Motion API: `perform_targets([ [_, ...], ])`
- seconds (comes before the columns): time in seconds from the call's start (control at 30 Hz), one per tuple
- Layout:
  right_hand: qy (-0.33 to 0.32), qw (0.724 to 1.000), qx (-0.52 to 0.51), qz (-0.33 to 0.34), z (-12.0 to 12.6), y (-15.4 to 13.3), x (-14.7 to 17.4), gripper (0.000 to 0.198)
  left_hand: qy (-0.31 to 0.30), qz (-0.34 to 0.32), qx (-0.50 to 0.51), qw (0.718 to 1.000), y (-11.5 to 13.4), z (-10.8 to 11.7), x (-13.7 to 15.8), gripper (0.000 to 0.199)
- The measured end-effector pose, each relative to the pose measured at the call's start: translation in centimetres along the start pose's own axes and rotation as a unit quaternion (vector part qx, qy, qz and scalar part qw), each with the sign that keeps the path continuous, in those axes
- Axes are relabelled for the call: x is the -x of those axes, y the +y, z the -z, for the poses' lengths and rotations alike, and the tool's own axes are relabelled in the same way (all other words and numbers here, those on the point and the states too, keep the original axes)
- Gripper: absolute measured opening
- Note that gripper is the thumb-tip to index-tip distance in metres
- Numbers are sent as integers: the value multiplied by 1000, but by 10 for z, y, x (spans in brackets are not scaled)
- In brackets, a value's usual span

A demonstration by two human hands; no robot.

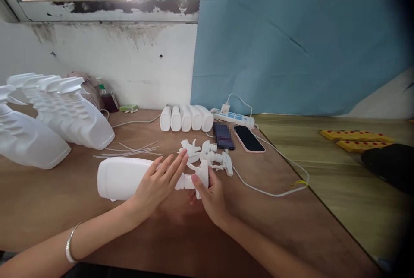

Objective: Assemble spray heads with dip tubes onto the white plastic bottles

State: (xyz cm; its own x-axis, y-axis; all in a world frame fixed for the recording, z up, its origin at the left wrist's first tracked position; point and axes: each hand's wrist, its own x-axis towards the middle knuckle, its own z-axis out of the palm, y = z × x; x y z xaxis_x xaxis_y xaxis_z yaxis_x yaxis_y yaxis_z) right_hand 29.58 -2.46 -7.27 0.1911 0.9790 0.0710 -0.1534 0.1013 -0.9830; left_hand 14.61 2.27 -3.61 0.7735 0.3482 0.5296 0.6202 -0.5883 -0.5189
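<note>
Pinching right hand [216,200]: my thumb and fingers grip the spray head [204,171] on the white bottle [118,178]; some fingertips hidden.
Left hand [158,183]: my fingers, straight, nearly together, cover the white bottle's shoulder.
Table [274,215]: the white bottle lies on it.
Loose spray heads [208,153]: just beyond the white bottle's neck.
Leftmost bottle [35,142]: left of it, cut off.

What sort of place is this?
Possibly a small workshop or a home workspace: rows of white bottles line a brown table, with loose spray heads and a power strip among them.
</note>
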Motion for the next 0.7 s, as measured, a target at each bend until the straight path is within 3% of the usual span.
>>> perform_targets([
  [0.3,-15,1000,10,9,1,-6,4,33,-133,-36,84,987,-10,11,-4,80],
  [0.5,-31,999,4,-10,2,-8,5,33,-161,3,107,981,-5,9,0,80],
  [0.6,-70,997,-32,1,2,-7,8,34,-145,39,155,976,-12,12,1,74],
  [0.7,-102,994,-42,11,3,-2,10,39,-65,110,210,969,-33,20,3,65],
])
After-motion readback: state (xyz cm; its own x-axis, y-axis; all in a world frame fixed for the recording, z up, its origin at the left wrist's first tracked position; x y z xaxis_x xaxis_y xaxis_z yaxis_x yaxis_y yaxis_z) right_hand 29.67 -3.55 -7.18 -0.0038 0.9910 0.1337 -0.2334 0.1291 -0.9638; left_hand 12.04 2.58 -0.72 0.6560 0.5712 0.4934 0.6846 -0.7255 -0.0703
